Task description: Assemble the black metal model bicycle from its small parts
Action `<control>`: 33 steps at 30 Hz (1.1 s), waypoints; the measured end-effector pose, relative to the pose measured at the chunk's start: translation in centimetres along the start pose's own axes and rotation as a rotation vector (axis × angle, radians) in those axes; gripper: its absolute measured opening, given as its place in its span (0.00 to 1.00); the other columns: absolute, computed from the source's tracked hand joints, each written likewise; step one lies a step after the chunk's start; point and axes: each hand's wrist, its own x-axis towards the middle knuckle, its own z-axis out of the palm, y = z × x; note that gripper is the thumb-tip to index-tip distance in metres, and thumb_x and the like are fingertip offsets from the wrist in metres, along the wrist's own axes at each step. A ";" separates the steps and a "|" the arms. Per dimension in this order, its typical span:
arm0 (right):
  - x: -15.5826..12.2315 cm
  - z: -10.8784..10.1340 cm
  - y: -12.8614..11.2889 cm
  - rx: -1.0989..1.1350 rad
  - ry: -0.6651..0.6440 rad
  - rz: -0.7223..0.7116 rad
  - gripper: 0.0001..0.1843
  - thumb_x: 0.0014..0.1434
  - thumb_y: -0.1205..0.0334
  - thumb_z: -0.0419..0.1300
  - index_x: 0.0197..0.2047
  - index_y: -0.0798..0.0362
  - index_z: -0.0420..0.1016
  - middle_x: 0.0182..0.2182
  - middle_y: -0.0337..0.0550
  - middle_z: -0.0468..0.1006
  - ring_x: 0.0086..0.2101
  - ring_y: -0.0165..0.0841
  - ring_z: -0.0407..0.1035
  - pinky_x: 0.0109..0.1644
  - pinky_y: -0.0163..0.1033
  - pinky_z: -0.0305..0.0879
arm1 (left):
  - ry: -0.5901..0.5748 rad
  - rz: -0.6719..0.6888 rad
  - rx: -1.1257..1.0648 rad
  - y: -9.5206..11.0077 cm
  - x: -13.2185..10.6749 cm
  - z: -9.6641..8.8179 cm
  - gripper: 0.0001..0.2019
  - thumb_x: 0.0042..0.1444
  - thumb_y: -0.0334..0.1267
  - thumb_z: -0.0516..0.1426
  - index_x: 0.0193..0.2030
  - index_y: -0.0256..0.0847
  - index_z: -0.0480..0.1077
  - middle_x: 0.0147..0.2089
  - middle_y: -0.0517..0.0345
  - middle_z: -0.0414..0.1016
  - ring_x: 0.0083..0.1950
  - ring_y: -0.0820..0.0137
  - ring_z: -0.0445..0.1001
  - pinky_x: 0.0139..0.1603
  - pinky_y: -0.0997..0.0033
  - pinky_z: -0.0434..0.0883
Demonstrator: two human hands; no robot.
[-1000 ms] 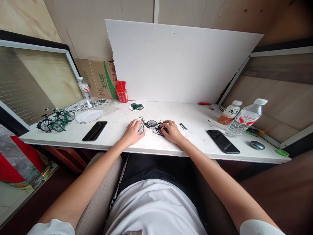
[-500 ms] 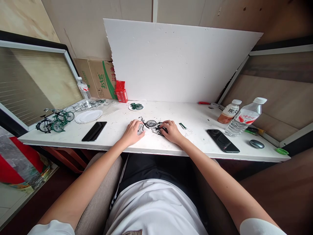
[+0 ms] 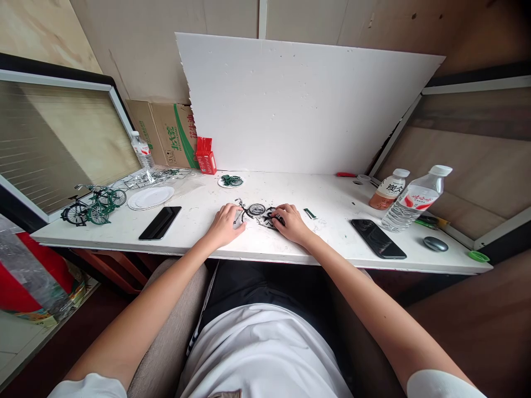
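A small black model bicycle (image 3: 256,210) lies on the white table (image 3: 199,232), right in front of me. My left hand (image 3: 224,225) rests by its front end, fingers curled, fingertips at the handlebar. My right hand (image 3: 290,221) is closed over the rear part of the bicycle, pinching it with the fingers. A small green part (image 3: 310,214) lies just right of my right hand.
Two finished green model bicycles (image 3: 92,205) stand at the table's left end, near white plates (image 3: 151,197) and a black phone (image 3: 160,221). A second phone (image 3: 378,238), two bottles (image 3: 410,200), and a mouse (image 3: 436,244) sit at right. A white foam board (image 3: 302,105) leans behind.
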 end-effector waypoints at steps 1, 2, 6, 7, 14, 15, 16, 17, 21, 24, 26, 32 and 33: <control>0.0 0.0 0.0 0.003 0.006 -0.002 0.13 0.70 0.58 0.58 0.52 0.49 0.80 0.55 0.55 0.74 0.57 0.51 0.66 0.61 0.56 0.67 | -0.002 0.000 0.000 0.0 0.0 0.0 0.19 0.63 0.43 0.62 0.59 0.46 0.67 0.59 0.46 0.72 0.64 0.50 0.71 0.66 0.44 0.70; 0.0 0.0 0.0 0.006 0.013 -0.006 0.13 0.70 0.57 0.58 0.52 0.50 0.80 0.56 0.55 0.74 0.58 0.51 0.65 0.62 0.56 0.66 | -0.003 0.001 0.002 -0.1 0.0 0.1 0.19 0.63 0.43 0.62 0.59 0.46 0.66 0.59 0.45 0.71 0.64 0.50 0.71 0.66 0.44 0.70; 0.3 -0.3 -0.3 0.022 0.062 -0.024 0.15 0.72 0.55 0.56 0.54 0.50 0.79 0.56 0.55 0.74 0.61 0.50 0.63 0.66 0.55 0.64 | 0.010 0.008 0.009 -0.2 0.0 0.2 0.19 0.63 0.42 0.62 0.59 0.46 0.67 0.59 0.45 0.72 0.63 0.50 0.71 0.65 0.44 0.70; 0.5 -0.4 -0.4 0.025 0.073 -0.026 0.15 0.73 0.55 0.55 0.54 0.50 0.79 0.56 0.54 0.74 0.60 0.50 0.63 0.65 0.55 0.64 | 0.012 0.010 0.007 -0.2 0.0 0.2 0.19 0.63 0.42 0.62 0.59 0.46 0.67 0.59 0.45 0.72 0.63 0.50 0.71 0.65 0.44 0.70; 4.5 -0.8 -2.2 -0.057 -0.065 -0.110 0.17 0.74 0.61 0.56 0.59 0.52 0.81 0.53 0.55 0.81 0.62 0.50 0.64 0.61 0.52 0.65 | -0.012 -0.012 0.002 0.3 0.0 -0.2 0.18 0.64 0.42 0.61 0.59 0.45 0.67 0.59 0.46 0.71 0.63 0.51 0.71 0.66 0.46 0.69; 5.3 -0.6 -2.3 -0.076 -0.083 -0.119 0.16 0.74 0.62 0.56 0.59 0.52 0.81 0.52 0.55 0.82 0.63 0.50 0.64 0.60 0.51 0.65 | -0.017 -0.017 0.006 0.3 0.0 -0.2 0.18 0.64 0.42 0.61 0.59 0.45 0.67 0.59 0.46 0.71 0.63 0.51 0.70 0.66 0.46 0.69; 6.1 -0.5 -2.4 -0.094 -0.097 -0.129 0.16 0.74 0.63 0.57 0.59 0.51 0.82 0.52 0.54 0.82 0.62 0.49 0.65 0.59 0.50 0.64 | -0.021 -0.021 0.007 0.3 0.0 -0.2 0.18 0.64 0.42 0.61 0.59 0.45 0.67 0.59 0.46 0.71 0.63 0.51 0.70 0.66 0.45 0.69; 6.8 -0.2 -2.4 -0.110 -0.112 -0.138 0.15 0.74 0.64 0.58 0.58 0.51 0.83 0.51 0.54 0.83 0.61 0.49 0.65 0.58 0.48 0.63 | -0.023 -0.023 0.007 0.3 0.0 -0.2 0.18 0.64 0.42 0.61 0.59 0.45 0.67 0.59 0.46 0.71 0.63 0.50 0.70 0.66 0.45 0.69; 8.6 0.9 -2.0 -0.165 -0.173 -0.145 0.12 0.72 0.66 0.61 0.48 0.51 0.88 0.45 0.53 0.85 0.58 0.48 0.67 0.54 0.46 0.61 | -0.019 -0.023 0.006 0.3 0.0 -0.1 0.19 0.64 0.42 0.62 0.59 0.45 0.66 0.60 0.45 0.71 0.64 0.50 0.70 0.66 0.45 0.69; 8.9 1.7 -1.5 -0.170 -0.186 -0.132 0.12 0.71 0.67 0.61 0.47 0.51 0.89 0.43 0.52 0.85 0.57 0.46 0.67 0.53 0.44 0.60 | -0.013 -0.019 0.004 0.4 -0.1 -0.1 0.18 0.64 0.42 0.61 0.59 0.44 0.67 0.60 0.45 0.71 0.63 0.50 0.70 0.66 0.45 0.69; 8.7 2.0 -1.2 -0.161 -0.166 -0.122 0.13 0.72 0.68 0.60 0.47 0.51 0.88 0.43 0.52 0.85 0.56 0.45 0.68 0.54 0.44 0.59 | -0.006 -0.015 -0.002 0.5 -0.1 -0.2 0.18 0.64 0.41 0.62 0.59 0.44 0.67 0.59 0.45 0.71 0.63 0.51 0.71 0.66 0.45 0.69; 8.1 2.3 -0.8 -0.151 -0.127 -0.120 0.13 0.72 0.67 0.60 0.45 0.51 0.88 0.41 0.51 0.84 0.54 0.45 0.68 0.55 0.44 0.59 | 0.000 -0.020 -0.003 0.7 -0.1 -0.2 0.18 0.63 0.40 0.62 0.59 0.44 0.67 0.59 0.45 0.71 0.63 0.51 0.71 0.66 0.45 0.70; 8.0 2.3 -0.8 -0.150 -0.124 -0.118 0.13 0.73 0.67 0.59 0.45 0.51 0.88 0.40 0.51 0.84 0.54 0.45 0.68 0.55 0.44 0.59 | 0.002 -0.019 -0.003 0.7 -0.1 -0.1 0.18 0.64 0.40 0.62 0.59 0.44 0.67 0.59 0.45 0.71 0.63 0.50 0.71 0.66 0.45 0.70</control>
